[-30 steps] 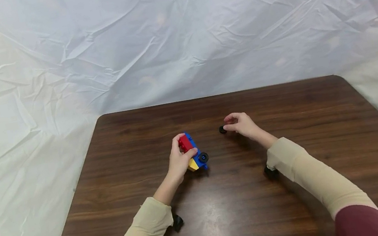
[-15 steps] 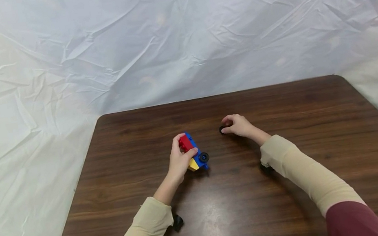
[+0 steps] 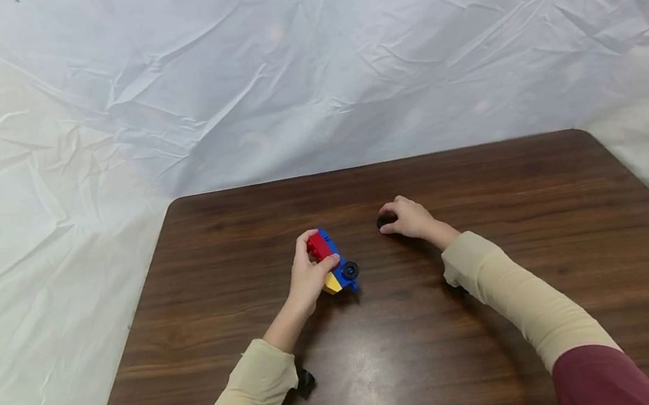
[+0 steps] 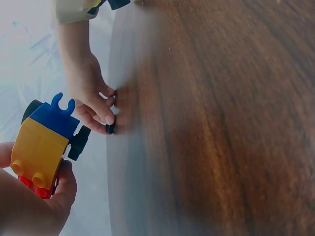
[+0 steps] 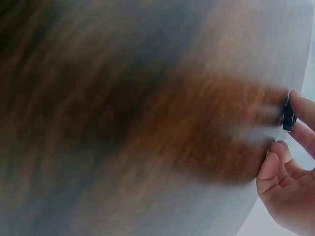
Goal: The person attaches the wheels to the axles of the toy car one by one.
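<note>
In the head view my left hand grips a toy car built of red, blue and yellow bricks. A black wheel sits on its near side. The left wrist view shows the car's yellow sloped brick and a blue hook at its end, with dark wheels on both sides. Farther right, my right hand pinches a small loose black wheel between thumb and finger, right at the tabletop. Its other fingers curl close by, and the fingers partly hide the wheel.
Both hands work above a dark wood-grain table with rounded far corners. A pale, wrinkled sheet hangs behind it and to the sides. Black wrist devices show under the rolled left sleeve and right sleeve.
My right hand has moved slightly left, and its thumb and finger have come round the loose wheel. The left hand and the toy car have stayed nearly still.
</note>
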Demonstrator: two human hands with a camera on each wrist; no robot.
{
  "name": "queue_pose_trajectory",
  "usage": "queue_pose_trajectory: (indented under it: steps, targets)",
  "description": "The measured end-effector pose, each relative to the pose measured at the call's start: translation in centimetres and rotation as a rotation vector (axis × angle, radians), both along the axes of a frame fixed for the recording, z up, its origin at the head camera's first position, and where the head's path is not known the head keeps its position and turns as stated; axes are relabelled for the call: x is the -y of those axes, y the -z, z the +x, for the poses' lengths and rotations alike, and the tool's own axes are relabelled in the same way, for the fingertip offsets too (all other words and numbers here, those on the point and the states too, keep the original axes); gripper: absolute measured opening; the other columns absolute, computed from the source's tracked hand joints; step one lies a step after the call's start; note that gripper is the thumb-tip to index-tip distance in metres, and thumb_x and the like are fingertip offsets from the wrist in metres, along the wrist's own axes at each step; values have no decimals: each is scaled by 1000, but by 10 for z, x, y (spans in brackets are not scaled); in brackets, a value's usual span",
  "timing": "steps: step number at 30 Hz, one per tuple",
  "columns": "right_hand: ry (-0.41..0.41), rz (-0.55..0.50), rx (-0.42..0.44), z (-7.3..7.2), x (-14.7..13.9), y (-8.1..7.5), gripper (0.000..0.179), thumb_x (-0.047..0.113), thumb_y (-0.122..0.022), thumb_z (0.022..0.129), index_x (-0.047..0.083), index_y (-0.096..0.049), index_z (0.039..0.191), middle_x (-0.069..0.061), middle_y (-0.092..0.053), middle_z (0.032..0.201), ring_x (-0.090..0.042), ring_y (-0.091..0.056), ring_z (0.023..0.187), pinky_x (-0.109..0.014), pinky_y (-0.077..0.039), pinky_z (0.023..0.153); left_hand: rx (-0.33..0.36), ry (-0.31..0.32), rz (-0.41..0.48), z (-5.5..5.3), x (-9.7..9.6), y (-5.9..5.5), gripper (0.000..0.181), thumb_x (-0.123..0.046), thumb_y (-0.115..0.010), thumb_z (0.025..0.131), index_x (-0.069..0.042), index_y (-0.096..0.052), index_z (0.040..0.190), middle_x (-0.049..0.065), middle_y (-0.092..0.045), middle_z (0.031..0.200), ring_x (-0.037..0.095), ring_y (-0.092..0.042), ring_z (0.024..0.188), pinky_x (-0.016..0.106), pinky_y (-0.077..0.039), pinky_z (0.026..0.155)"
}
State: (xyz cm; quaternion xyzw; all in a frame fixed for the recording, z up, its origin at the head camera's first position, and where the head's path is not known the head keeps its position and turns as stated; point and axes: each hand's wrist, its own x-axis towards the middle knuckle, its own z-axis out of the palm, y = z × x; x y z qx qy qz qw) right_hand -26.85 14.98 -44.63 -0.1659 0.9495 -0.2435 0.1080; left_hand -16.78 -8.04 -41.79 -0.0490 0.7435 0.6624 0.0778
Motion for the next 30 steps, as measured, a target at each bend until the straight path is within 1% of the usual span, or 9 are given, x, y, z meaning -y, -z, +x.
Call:
queue_pose_trajectory:
  steps: [5, 11, 16, 20, 23, 30]
  targets:
    - [3, 14, -4, 0, 1, 0, 41, 28, -61, 82, 8, -54, 118, -15, -47, 110, -29, -50, 92, -43, -42, 77, -4, -3, -3, -1, 0, 1, 55, -9, -58, 82, -24, -32, 128, 9, -44, 120, 28, -54, 95, 30, -50, 70]
    - [0, 10, -5, 0, -1, 1, 39, 27, -60, 83, 8, -55, 117, -15, -48, 109, -29, -50, 92, -43, -42, 77, 4, -8, -9, -1, 0, 1, 55, -10, -58, 81, -24, -32, 128, 9, -44, 120, 27, -54, 94, 30, -50, 70]
    - [-5, -66, 9, 0, -3, 1, 39, 25, -59, 84, 6, -54, 118, -16, -51, 109, -30, -50, 97, -44, -42, 80, 12, -8, -6, -1, 0, 0, 55, -10, -58, 81, -24, -32, 128, 9, -44, 121, 28, -54, 95, 30, -50, 70]
    - [1, -122, 44, 6, -4, -2, 42, 23, -58, 85, 5, -52, 122, -16, -52, 113, -29, -49, 100, -42, -42, 81, 14, -8, -3, -1, 0, -1, 55, -10, -58, 81, -25, -32, 128, 9, -44, 121, 28, -54, 95, 30, -50, 70]
    - [-2, -146, 49, 12, -4, -6, 44, 21, -59, 84, 5, -50, 124, -16, -52, 112, -28, -50, 99, -41, -43, 80, 14, -10, -1, -1, 0, -1, 55, -10, -59, 81, -25, -32, 127, 9, -44, 121, 28, -53, 95, 30, -50, 71]
    - [-34, -211, 13, 22, 0, -17, 43, 19, -60, 83, 4, -52, 122, -13, -54, 101, -24, -52, 89, -35, -44, 72, 15, -6, -5, -1, -1, -1, 55, -10, -59, 81, -25, -33, 128, 9, -44, 120, 27, -53, 95, 30, -50, 70]
